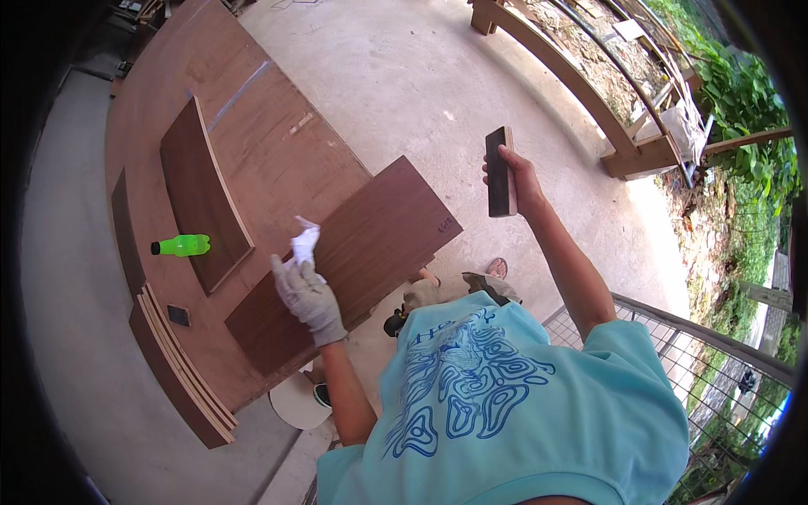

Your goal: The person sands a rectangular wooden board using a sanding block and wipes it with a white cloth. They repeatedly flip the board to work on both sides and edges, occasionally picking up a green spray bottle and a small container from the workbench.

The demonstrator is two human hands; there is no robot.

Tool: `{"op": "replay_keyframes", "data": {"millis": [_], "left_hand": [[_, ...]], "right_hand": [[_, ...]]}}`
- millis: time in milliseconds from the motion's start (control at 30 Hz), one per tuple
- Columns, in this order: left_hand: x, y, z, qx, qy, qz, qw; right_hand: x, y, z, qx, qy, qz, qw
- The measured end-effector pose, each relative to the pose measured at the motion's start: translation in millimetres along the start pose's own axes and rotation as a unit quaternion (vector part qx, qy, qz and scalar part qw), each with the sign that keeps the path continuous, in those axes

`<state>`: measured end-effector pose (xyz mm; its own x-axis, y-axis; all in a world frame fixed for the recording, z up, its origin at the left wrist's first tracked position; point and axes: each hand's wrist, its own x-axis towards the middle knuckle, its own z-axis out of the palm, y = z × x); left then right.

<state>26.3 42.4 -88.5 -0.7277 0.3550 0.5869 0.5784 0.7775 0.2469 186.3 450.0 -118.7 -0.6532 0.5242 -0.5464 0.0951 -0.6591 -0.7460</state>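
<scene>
My left hand [309, 303] wears a pale work glove and holds a crumpled white cloth [305, 243] above a dark brown wooden board [379, 221]. That board lies flat, its far right corner jutting past the worktable's edge, and bears handwriting near that end. Out to the right, my bare right hand [522, 180] grips a sanding block [499, 173] with a dark face and pale wooden edge, raised over the concrete floor.
On the plywood worktable [284, 151] lie another brown board [199, 196], a green bottle [183, 245], a small dark pad [178, 315] and stacked wooden strips [180, 379]. A round stool [297, 401] stands below. Wire mesh [713, 372] and a wooden frame [568, 76] are at right.
</scene>
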Motion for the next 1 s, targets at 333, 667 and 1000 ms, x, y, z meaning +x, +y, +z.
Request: {"op": "replay_keyframes", "data": {"millis": [333,667,1000], "left_hand": [[-69.4,155.1,79.9,-0.067,-0.196,0.095,0.974],[22.6,186.5,171.6,0.107,-0.186,-0.019,0.976],[-69.2,176.6,103.5,0.169,-0.277,-0.044,0.945]], "right_hand": [[-95.2,80.2,-117.7,0.098,-0.014,0.104,0.99],[-123.2,89.1,-214.3,0.157,0.016,0.126,0.979],[-99.6,74.1,-172.6,0.019,0.007,0.097,0.995]]}}
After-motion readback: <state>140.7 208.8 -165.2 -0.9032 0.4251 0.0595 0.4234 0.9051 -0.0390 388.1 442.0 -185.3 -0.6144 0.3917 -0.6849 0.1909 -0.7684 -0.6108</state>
